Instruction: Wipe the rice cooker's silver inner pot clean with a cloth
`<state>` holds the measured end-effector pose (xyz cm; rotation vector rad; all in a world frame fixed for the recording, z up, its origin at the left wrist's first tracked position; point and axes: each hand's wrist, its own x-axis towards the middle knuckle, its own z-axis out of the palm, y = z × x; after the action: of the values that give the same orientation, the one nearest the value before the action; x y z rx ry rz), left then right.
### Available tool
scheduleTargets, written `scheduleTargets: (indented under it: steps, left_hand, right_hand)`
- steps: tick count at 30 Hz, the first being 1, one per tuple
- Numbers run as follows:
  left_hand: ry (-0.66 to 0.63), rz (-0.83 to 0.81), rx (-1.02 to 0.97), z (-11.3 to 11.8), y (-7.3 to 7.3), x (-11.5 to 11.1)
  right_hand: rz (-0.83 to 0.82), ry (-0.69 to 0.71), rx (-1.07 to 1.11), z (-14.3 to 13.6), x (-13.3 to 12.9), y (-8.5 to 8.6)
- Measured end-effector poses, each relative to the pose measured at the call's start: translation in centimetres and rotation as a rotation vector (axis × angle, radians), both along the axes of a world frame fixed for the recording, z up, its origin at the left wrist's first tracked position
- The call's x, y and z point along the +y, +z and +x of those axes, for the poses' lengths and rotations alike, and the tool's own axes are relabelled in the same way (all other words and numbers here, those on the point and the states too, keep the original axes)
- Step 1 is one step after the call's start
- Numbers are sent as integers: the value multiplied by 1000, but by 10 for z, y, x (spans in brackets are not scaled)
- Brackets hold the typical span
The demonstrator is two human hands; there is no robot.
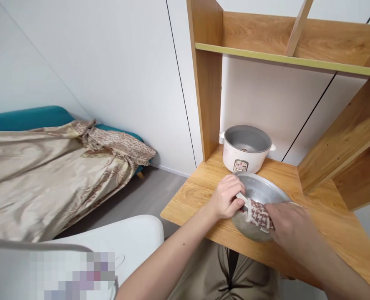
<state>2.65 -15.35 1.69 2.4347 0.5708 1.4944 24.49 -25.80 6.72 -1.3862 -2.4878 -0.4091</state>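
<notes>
Facing a wood-grain desk (191, 204) against white wall panels (125, 83), a teal sofa (31, 118) off left, I see the metal pot (264, 187) near the desk's front edge. My left hand (227, 196) grasps its rim; my right hand (289, 223) clutches a houndstooth cloth (257, 214) there. An open-topped rice cooker (229, 159) blocks the space just behind, below the shelf (260, 31).

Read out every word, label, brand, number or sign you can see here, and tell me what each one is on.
There is no text I can read in this picture.
Front panel of the white cooker: small markings, too small and blurred to read.
Patterned cloth: a pattern, no legible lettering.
Metal bowl: no lettering shows.
Pixelated patch, lower left: nothing legible.
</notes>
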Motion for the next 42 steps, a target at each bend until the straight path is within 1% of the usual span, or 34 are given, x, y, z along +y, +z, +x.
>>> scheduleTargets:
  steps: [2,4,6,9,12,14,20,22,24,26,29,33,35,38,42]
  left_hand:
    - [10,98,11,4,6,4]
    - [5,143,-7,7,11,7]
    - [-14,134,-62,9,14,7]
    - [-47,51,-166,9,16,4]
    - [-63,-39,-241,6,13,2]
    - [-51,-66,-273,5,11,2]
    - [93,-77,-248,2,-1,6]
    - [114,-77,-236,2,-3,8]
    - [106,-46,-224,1,-2,11]
    - [84,-4,-170,2,3,16]
    - [15,90,-13,7,20,25]
    - [-105,248,227,24,46,35]
    - [-126,248,304,35,56,38]
    - [-127,198,341,47,61,42]
    - [-110,155,287,51,58,47]
  right_hand:
    - [46,5,61,4,-6,8]
    - [95,29,113,5,-11,13]
    - [156,51,147,4,-12,15]
    - [231,68,169,2,-7,12]
    - [243,93,161,2,2,9]
    - [233,115,146,1,8,11]
    - [147,130,100,-11,20,23]
    - [187,135,101,-19,22,24]
    - [260,131,101,-25,23,23]
    - [291,116,92,-29,24,21]
    - [296,85,105,-26,27,17]
    - [250,48,170,-11,33,15]
    - [229,21,186,-3,36,14]
    - [216,-17,194,4,42,15]
    - [207,-38,209,6,44,15]
